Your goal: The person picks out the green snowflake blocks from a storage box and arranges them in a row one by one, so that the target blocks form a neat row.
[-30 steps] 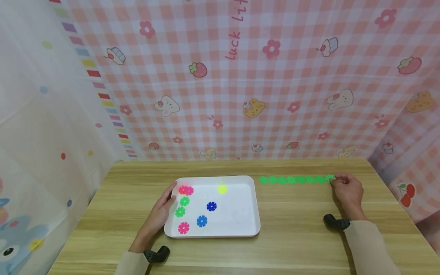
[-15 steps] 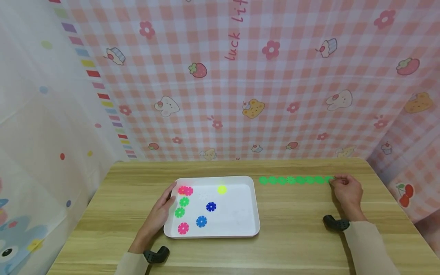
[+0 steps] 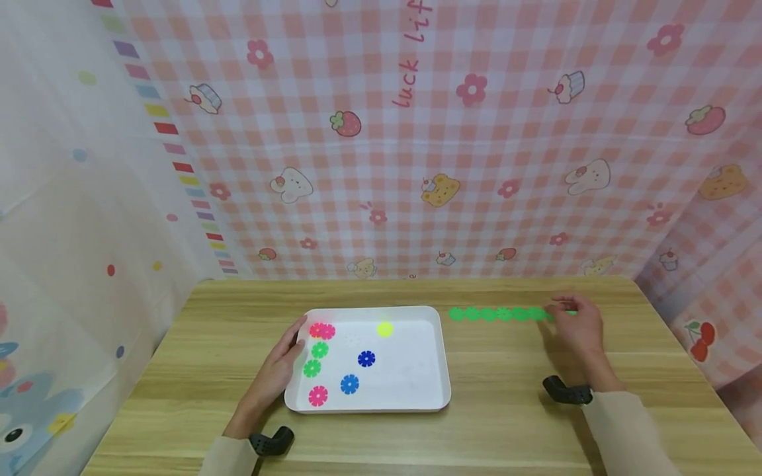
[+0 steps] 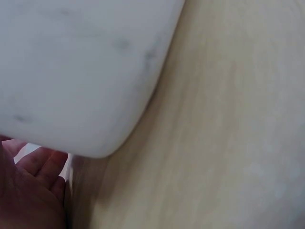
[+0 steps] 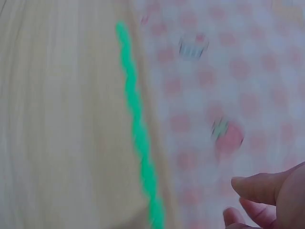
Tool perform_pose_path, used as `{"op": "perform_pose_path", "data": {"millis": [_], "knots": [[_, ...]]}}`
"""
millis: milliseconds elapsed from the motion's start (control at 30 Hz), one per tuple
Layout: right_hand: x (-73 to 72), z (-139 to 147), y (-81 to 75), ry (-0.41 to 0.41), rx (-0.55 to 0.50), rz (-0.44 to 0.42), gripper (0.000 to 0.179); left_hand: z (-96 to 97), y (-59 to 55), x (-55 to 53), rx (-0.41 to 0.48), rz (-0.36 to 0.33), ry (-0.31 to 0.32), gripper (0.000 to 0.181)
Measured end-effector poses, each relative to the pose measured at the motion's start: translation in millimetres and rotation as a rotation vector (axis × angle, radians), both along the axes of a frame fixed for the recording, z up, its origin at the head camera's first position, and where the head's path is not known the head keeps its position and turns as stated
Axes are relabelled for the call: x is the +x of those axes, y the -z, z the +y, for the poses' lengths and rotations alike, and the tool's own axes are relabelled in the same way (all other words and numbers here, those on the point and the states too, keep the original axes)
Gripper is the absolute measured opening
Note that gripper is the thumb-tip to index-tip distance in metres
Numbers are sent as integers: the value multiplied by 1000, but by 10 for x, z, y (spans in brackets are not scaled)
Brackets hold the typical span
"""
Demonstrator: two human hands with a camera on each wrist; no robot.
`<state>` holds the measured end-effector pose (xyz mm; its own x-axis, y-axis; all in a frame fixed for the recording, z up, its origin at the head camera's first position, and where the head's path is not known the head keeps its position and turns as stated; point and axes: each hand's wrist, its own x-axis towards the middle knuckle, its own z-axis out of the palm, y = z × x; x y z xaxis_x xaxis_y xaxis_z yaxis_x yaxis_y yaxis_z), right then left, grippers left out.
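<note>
At its left side, the white tray (image 3: 417,383) is gripped by my left hand (image 3: 280,360), thumb over the rim. In the left wrist view the tray's underside or outer wall (image 4: 90,86) fills the upper left, with the left hand's fingers (image 4: 43,167) below it. A straight row of green flower-shaped discs (image 3: 488,315) lies on the table right of the tray. Above the row's right end is my right hand (image 3: 577,327), hiding part of it. Its thumb and fingers are apart and hold nothing in the right wrist view, beside the blurred green row (image 5: 138,129).
Inside the tray lie loose discs: pink (image 3: 318,396), green (image 3: 312,368), light blue (image 3: 349,384), dark blue (image 3: 366,358), yellow (image 3: 385,328) and a pale clear one (image 3: 352,340). A checked cloth (image 3: 369,158) hangs behind the wooden table (image 3: 506,423).
My right hand has let go of the green disc at the row's right end, risen and moved left over the row. The left hand and tray stay put.
</note>
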<state>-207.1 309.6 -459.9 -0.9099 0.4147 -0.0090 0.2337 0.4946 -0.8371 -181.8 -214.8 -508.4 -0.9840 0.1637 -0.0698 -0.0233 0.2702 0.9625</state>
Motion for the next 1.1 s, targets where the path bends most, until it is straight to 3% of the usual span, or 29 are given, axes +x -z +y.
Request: {"op": "perform_pose_path", "data": {"millis": [167, 367, 767, 967, 1100], "knots": [[48, -316, -204, -121, -5, 15, 33, 6, 4, -3, -3, -5, -3, 51], [94, -702, -299, -224, -58, 38, 31, 17, -4, -6, -5, -19, -7, 51], [100, -1502, -219, -334, -188, 91, 13, 0, 4, -7, 3, -16, -1, 51], [146, -1921, -190, -404, -207, 46, 8, 1, -1, -5, 2, -12, 4, 51], [183, -2191, -146, -472, -176, 60, 6, 10, -13, -4, -5, -22, -2, 51]]}}
